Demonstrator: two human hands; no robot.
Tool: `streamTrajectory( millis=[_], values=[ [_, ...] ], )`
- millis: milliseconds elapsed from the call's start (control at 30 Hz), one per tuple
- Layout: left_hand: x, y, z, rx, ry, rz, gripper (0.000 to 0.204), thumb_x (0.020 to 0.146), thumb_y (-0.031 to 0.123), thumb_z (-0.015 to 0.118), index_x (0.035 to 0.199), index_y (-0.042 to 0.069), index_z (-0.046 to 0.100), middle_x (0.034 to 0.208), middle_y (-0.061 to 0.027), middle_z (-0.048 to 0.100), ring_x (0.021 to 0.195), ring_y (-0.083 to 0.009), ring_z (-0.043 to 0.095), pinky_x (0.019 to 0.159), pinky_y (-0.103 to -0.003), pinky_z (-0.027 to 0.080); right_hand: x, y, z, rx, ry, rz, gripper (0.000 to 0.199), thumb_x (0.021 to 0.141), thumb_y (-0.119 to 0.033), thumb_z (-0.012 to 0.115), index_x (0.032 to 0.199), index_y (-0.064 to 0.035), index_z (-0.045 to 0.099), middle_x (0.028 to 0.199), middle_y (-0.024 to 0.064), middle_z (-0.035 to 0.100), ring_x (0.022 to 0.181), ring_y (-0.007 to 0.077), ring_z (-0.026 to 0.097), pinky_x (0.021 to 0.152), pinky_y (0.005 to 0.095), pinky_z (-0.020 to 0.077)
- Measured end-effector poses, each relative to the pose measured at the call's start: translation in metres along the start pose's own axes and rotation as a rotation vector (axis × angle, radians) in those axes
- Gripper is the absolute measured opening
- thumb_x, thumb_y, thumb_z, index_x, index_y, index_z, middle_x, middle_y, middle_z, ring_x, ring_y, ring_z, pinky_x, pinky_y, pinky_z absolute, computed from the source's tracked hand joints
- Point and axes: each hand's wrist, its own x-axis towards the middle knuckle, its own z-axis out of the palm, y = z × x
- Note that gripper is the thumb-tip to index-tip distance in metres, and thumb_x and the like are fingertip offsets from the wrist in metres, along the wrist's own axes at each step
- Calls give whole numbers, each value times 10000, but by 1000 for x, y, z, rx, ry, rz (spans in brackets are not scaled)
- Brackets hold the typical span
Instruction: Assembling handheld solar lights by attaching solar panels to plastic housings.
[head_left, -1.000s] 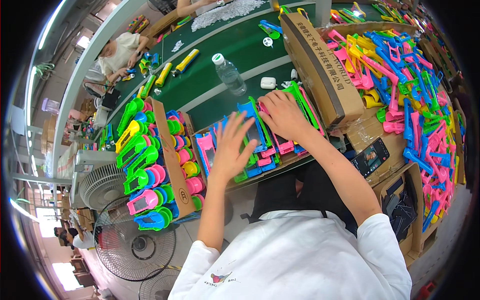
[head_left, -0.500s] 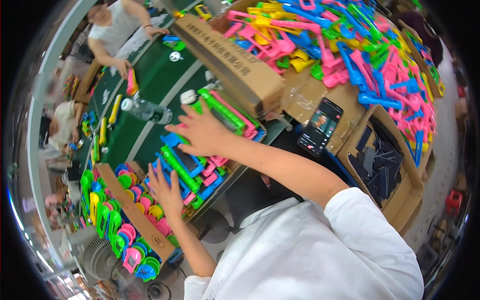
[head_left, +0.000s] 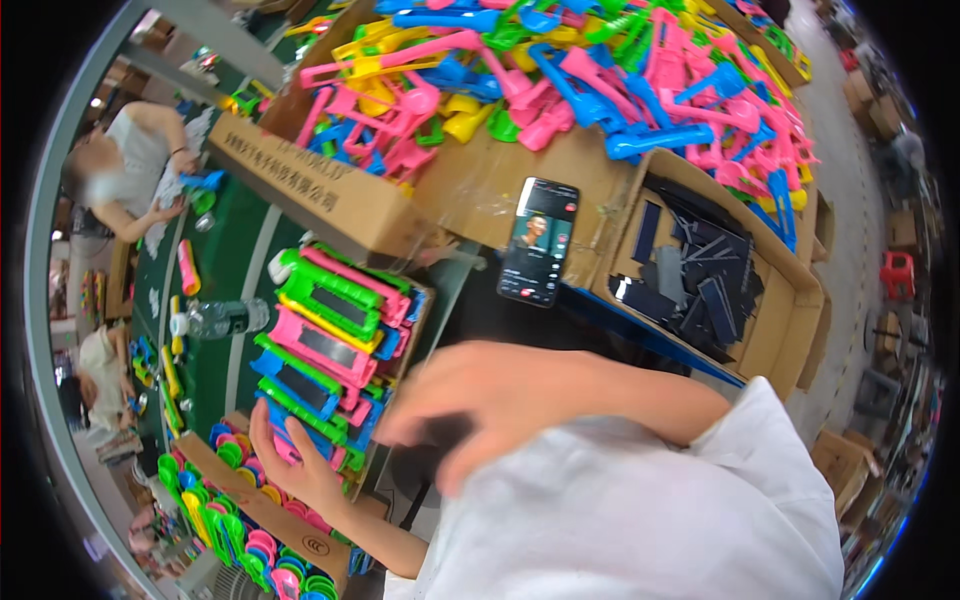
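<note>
My left hand (head_left: 305, 470) rests with fingers spread at the near-left end of a row of plastic frames. Among these are a green frame (head_left: 330, 300), a pink frame (head_left: 322, 343) and a blue frame (head_left: 297, 388), several with dark strips set in them. Blurred by motion, my right hand (head_left: 490, 395) hovers in front of my body, right of the row. Its thumb and fingers are apart, and I see nothing between them. A cardboard box (head_left: 800, 325) of loose dark strips (head_left: 715, 300) stands beyond it on the right.
A phone (head_left: 540, 240) lies on cardboard beside a large heap of coloured plastic parts (head_left: 600, 80). A long carton (head_left: 320, 190) borders the frames. A clear bottle (head_left: 230, 317) lies on the green belt (head_left: 220, 380). At lower left, a cardboard wall (head_left: 260, 505) divides small coloured parts. Another person (head_left: 140, 165) works at far left.
My right hand has left the frames and drawn back toward my body. My left hand stays at the row's near-left end. The view has swung to the right.
</note>
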Motion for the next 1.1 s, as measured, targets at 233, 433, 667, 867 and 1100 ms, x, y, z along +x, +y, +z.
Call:
streamTrajectory(
  millis=[233,433,667,867,1100],
  values=[
    [38,118,62,-459,-827,749,549,732,344,887,1158,34,734,1170,-108,744,1076,-327,686,944,-429,523,-161,-71,-91,-678,588,572,354,763,-172,844,1082,-61,736,880,64,701,842,227,682,787,356,542],
    [55,204,176,-572,-935,708,349,870,-65,632,1192,46,708,1165,-130,720,1110,-312,675,983,-378,510,-202,-44,-101,-972,436,791,367,786,-294,842,1046,-61,731,917,89,671,915,300,665,803,411,541],
    [83,218,330,-87,-709,526,426,843,183,763,1219,-6,699,1187,-195,696,1124,-396,656,984,-443,519,-201,-36,-100,-957,356,782,197,826,-176,783,961,-37,743,933,103,693,963,297,680,828,417,550],
    [89,212,350,-271,-292,742,275,796,197,741,985,-1,720,1005,-202,704,960,-391,677,862,-469,539,-199,-52,-107,-668,528,825,125,851,-33,713,969,-2,683,900,128,681,865,309,677,797,412,538],
    [95,217,278,-475,-654,177,293,877,219,714,1029,-27,663,812,-142,688,784,-207,687,725,-354,529,-202,-52,-112,-265,796,826,119,1003,-38,605,1095,-17,534,861,40,619,809,114,573,696,306,472]
  ],
)
